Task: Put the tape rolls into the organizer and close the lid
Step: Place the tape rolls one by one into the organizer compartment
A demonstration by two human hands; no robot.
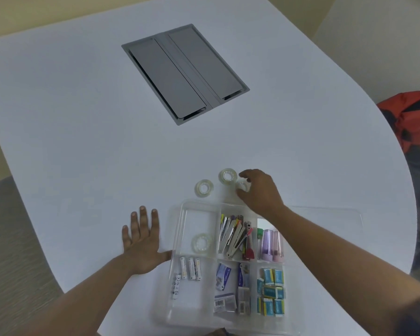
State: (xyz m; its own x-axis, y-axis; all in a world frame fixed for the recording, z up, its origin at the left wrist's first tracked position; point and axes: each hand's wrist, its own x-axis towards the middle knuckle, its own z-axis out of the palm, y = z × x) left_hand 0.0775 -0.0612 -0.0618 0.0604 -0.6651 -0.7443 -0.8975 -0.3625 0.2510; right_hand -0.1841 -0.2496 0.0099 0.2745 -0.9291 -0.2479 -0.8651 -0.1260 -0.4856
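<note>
The white, curved-edged table [83, 132] runs bare from the clear plastic compartment organizer [177, 241] at 6 o'clock up to the grey metal cable hatch [184, 73] set flush in its top at 12 o'clock, so the widest open surface lies at 9 to 11 o'clock; the table's rim sweeps down the 3 o'clock side, where an orange and dark blue fabric bundle [412, 122] sits beyond it. The organizer's transparent lid [337, 219] lies open flat on the table at its 3 o'clock side. The left hand [143, 241] rests palm down on the table with fingers spread, holding nothing, its thumb touching the organizer's left wall. The right hand [260, 190] reaches over the organizer's far rim, fingers curled around a clear tape roll [243, 186] that sits on the table; how firmly it grips cannot be told. A second clear tape roll [228, 176] lies just beside it at its 10 o'clock, and a third clear tape roll [204, 188] lies near that, at the 8 o'clock side, both outside the organizer. A fourth clear tape roll [201, 243] lies flat inside the organizer's far-left compartment. White AA batteries [190, 269] fill the compartment nearer the person.
</note>
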